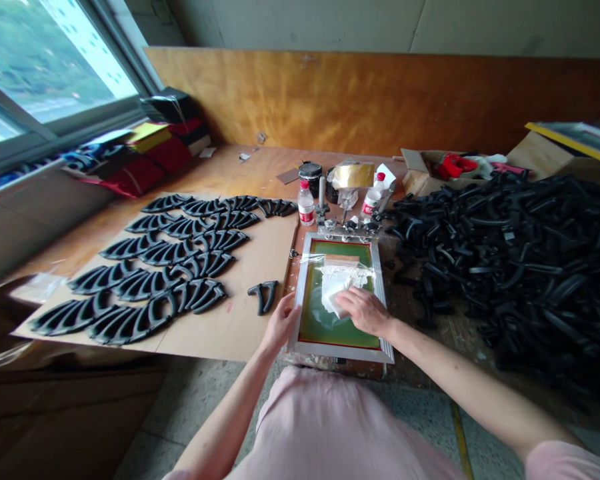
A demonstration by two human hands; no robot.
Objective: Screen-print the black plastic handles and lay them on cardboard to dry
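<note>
A small screen-printing frame (386, 312) with a green mesh lies on the wooden table in front of me. My left hand (280, 325) grips the frame's left edge, fingers curled over the metal rim. My right hand (364, 311) rests on the mesh, fingers pressed down on a white cloth (336, 287) that is smeared with white ink. Just left of the frame lies a single black curved plastic part (263, 294) on a cardboard sheet (240, 320).
Rows of black curved parts (150, 267) cover the cardboard to the left. A big heap of the same black parts (520, 260) fills the right side. Bottles (306, 205), a jar and clamps stand behind the frame. Red and yellow stacks (150, 160) sit by the window.
</note>
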